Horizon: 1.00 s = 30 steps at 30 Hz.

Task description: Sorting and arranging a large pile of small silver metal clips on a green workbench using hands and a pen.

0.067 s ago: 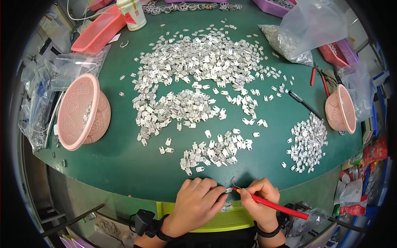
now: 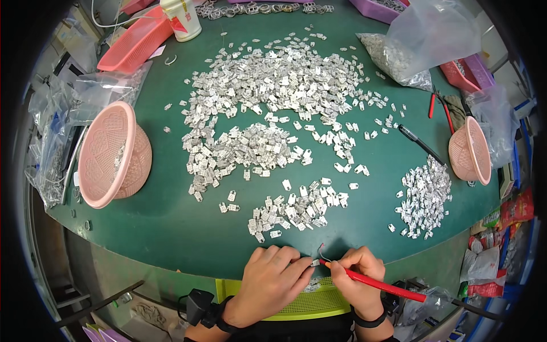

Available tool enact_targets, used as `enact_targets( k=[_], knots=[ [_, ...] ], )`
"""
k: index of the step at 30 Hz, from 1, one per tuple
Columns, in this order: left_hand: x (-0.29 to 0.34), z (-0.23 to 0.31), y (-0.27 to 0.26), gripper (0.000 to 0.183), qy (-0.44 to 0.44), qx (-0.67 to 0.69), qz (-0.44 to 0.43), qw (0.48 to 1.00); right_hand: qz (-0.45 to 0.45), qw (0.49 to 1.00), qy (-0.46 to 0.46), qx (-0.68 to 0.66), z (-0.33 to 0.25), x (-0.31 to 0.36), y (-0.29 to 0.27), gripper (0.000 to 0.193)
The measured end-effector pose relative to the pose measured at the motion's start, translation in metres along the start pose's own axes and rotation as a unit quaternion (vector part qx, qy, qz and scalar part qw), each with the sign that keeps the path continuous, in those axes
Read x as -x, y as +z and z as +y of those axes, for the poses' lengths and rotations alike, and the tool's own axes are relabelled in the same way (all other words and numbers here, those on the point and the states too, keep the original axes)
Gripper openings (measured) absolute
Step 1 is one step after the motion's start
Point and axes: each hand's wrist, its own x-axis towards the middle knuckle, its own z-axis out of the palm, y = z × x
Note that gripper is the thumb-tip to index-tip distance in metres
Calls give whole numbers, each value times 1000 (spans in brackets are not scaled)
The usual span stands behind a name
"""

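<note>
My left hand rests at the table's near edge, its fingertips closed on a small silvery metal tag. My right hand grips a red pen-shaped tool like a pencil, with its tip touching or almost touching that tag. A thin curled strand shows beside the tip; whether it belongs to the tool I cannot tell. Below both hands lies a yellow-green mesh basket, partly hidden by them. Just beyond my fingers is a small heap of similar tags.
Larger tag heaps spread over the green table, with another pile at right. Pink baskets stand left and right. A black pen, red-handled pliers and a plastic bag lie right; a white cup stands back left.
</note>
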Motion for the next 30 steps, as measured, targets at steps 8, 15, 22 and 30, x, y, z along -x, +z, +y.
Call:
enact_targets(
  k=[8, 15, 22, 30],
  knots=[
    [-3, -2, 1, 17, 13, 17, -6, 1000, -31, 998, -6, 49, -2, -3, 0, 20],
    [-4, -1, 0, 16, 29, 12, -15, 999, 20, 997, 4, 78, -3, -3, 6, 21],
    [-2, -4, 1, 15, 31, 27, 9, 999, 40, 998, 17, -44, -8, 4, 0, 7],
    [10, -11, -22, 21, -33, 22, 114, 993, 30, 937, -127, 323, -5, 2, -26, 17]
  ],
)
